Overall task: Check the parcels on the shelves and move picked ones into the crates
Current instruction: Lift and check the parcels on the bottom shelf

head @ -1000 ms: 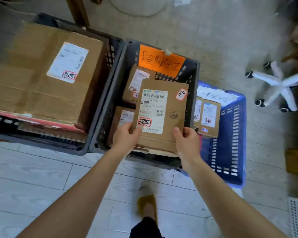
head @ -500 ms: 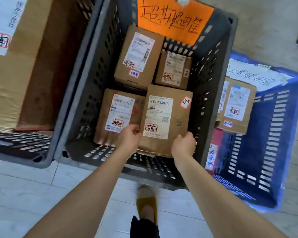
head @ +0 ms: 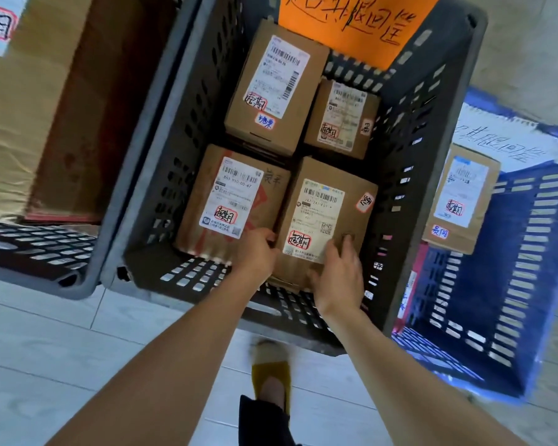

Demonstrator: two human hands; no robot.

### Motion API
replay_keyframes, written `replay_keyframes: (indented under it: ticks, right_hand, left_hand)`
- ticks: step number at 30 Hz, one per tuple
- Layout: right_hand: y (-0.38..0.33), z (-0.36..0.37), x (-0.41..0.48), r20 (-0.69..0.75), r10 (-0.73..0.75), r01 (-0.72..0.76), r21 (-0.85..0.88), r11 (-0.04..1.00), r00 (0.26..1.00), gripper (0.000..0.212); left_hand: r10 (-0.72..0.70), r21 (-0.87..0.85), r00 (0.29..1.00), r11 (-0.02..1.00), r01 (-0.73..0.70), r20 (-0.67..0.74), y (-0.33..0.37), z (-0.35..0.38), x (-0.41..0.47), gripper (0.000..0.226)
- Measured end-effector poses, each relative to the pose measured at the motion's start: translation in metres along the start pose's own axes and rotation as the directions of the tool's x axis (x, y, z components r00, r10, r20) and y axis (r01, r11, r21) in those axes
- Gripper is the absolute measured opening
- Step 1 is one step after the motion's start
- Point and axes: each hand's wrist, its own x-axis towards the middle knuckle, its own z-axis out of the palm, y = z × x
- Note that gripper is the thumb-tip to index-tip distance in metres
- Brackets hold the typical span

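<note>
A brown parcel (head: pixel 331 178) with a white label lies in the near right corner of the grey crate (head: pixel 187 123), which carries an orange handwritten sign (head: pixel 351 30). My left hand (head: pixel 258 252) grips the parcel's near left edge, fingers curled into the gap beside the neighbouring parcel (head: pixel 194 217). My right hand (head: pixel 339 272) rests on the parcel's near right part, fingers stretched over its top. Two more labelled parcels (head: pixel 281 133) (head: pixel 368 107) lie at the crate's far side.
To the right stands a blue crate (head: pixel 529 284) with a white sign and a labelled parcel (head: pixel 464 243) leaning inside. On the left, a large carton (head: pixel 29 123) fills another grey crate (head: pixel 29 252). My foot in a yellow slipper (head: pixel 271 378) stands on the tiled floor.
The parcel has gone from above the grey crate down into its near right corner. The view has closed in on the crate. My right hand has shifted from the edge onto the top.
</note>
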Motion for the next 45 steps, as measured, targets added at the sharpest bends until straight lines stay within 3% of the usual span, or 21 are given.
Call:
replay_keyframes:
  ticks: [2,5,9,12,17,25,33,35,37,39,42,45]
  right_hand:
    - [0.0,0.004,0.008,0.089,-0.002,0.004,-0.027,1.0,0.996,0.075]
    - [0.003,0.01,0.016,0.147,0.008,0.003,-0.075,0.997,0.989,0.078]
    - [-0.001,0.018,0.031,0.143,-0.142,0.165,-0.172,0.971,0.98,0.075]
    - [-0.007,0.023,0.046,0.268,-0.2,0.253,-0.184,0.95,0.943,0.072]
    - [-0.013,0.014,0.035,0.284,-0.141,0.168,-0.075,0.983,0.948,0.073]
    - [-0.088,-0.042,-0.075,-0.042,-0.169,0.172,0.373,0.912,0.985,0.035]
    - [-0.229,-0.018,-0.269,-0.035,-0.418,0.399,0.385,0.832,0.908,0.038]
    - [-0.264,0.009,-0.326,0.012,-0.459,0.42,0.382,0.823,0.888,0.041]
    - [-0.293,0.043,-0.382,0.021,-0.506,0.467,0.351,0.811,0.862,0.032]
    - [-0.319,0.082,-0.435,0.044,-0.523,0.477,0.348,0.807,0.851,0.031]
    - [-0.358,0.145,-0.5,0.119,-0.582,0.521,0.331,0.787,0.804,0.038]
    - [-0.388,0.204,-0.548,0.199,-0.654,0.597,0.281,0.751,0.73,0.036]
  left_hand:
    - [0.017,0.083,1.0,0.996,-0.018,0.016,0.001,0.002,0.003,0.022]
    - [0.016,0.176,1.0,0.984,-0.015,-0.005,0.0,0.004,0.012,0.007]
    - [0.004,0.227,0.996,0.974,0.016,-0.089,-0.005,0.005,0.031,0.014]
    - [0.001,0.226,0.998,0.974,0.014,-0.066,-0.006,0.004,0.042,0.016]
    - [0.035,0.026,0.997,0.999,-0.033,-0.069,0.0,-0.011,0.024,0.024]
    - [-0.063,-0.42,0.955,0.905,-0.068,-0.289,-0.027,-0.092,-0.106,0.029]
    - [-0.311,-0.654,0.87,0.756,-0.018,-0.383,-0.202,-0.223,-0.28,0.025]
    - [-0.368,-0.703,0.848,0.711,-0.007,-0.381,-0.264,-0.251,-0.328,0.029]
    - [-0.407,-0.737,0.828,0.676,-0.011,-0.385,-0.329,-0.274,-0.375,0.027]
    - [-0.443,-0.746,0.804,0.666,-0.002,-0.398,-0.394,-0.292,-0.418,0.01]
    - [-0.512,-0.744,0.746,0.668,0.034,-0.426,-0.483,-0.315,-0.467,0.028]
    - [-0.609,-0.788,0.687,0.61,0.087,-0.396,-0.557,-0.321,-0.504,0.011]
